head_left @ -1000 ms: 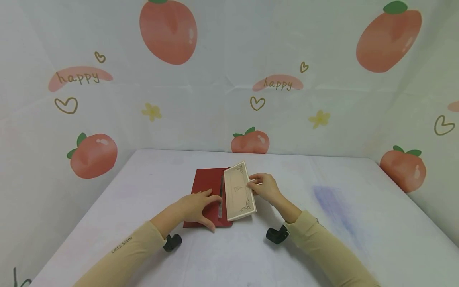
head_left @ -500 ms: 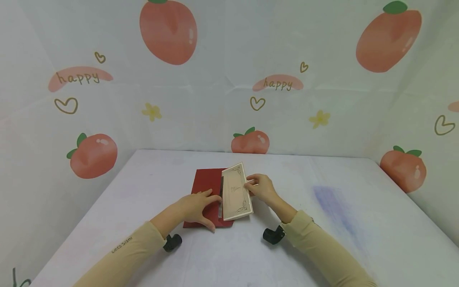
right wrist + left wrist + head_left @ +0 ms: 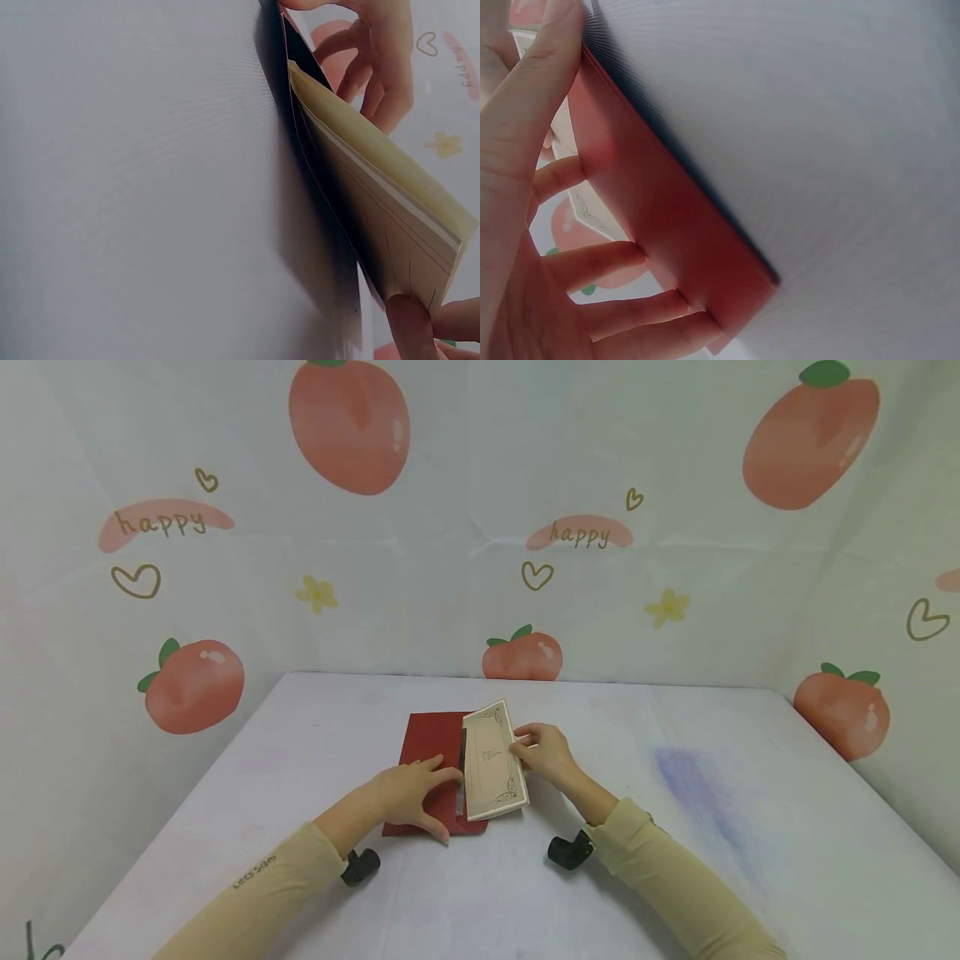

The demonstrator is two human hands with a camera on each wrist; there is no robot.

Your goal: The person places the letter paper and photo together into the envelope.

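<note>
A red folder (image 3: 435,735), perhaps a notebook cover, lies on the white table. My left hand (image 3: 408,795) rests on it with spread fingers; in the left wrist view its fingertips (image 3: 622,253) touch the red face and the thumb is at the edge. A cream card-like booklet (image 3: 491,768) with ornamental corners leans up, tilted, over the folder's right part. My right hand (image 3: 551,756) pinches the booklet's right edge between thumb and fingers. Seen from the right wrist, several cream layers (image 3: 405,195) stand raised off the folder's dark inner side.
Black wrist cameras (image 3: 361,867) hang under both cuffs. A bluish stain (image 3: 697,797) marks the white table (image 3: 480,902) at right. Behind the table hangs a white cloth (image 3: 435,568) printed with fruit, hearts and flowers.
My right hand has shifted slightly left with the booklet, bringing it further over the red folder; over the last half second it hardly moves. The left hand stays in place.
</note>
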